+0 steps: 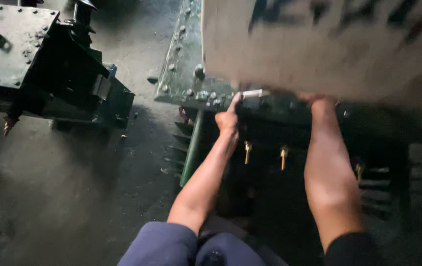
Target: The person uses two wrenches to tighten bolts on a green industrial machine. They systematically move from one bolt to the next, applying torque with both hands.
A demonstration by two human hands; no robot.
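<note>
A big pale board [329, 44] (blurred, with dark markings I can't make out) is filling the top right, and it's sitting over the green bolted lid [184, 74] of a dark metal tank [280, 197] with brass studs [247, 151] sticking out of its side. A second green unit [33, 59] is standing well apart on the floor [73, 197] to the left.

Both arms are reaching up to the board's lower edge. The left hand [228, 118] is mostly clenched, with one of its fingers [235, 101] pointing up and touching the edge right beside a small pale strip [256, 92]. I can't tell if it's pinching that strip or just pressing next to it. The right hand [314, 98] is disappearing under the board, so I can't tell whether it's closed or loose.

My read: the board is being steadied or shifted along the lid, mid-step. The next bit calls for an even grip on both sides so it isn't tipping off the lid's edge.
</note>
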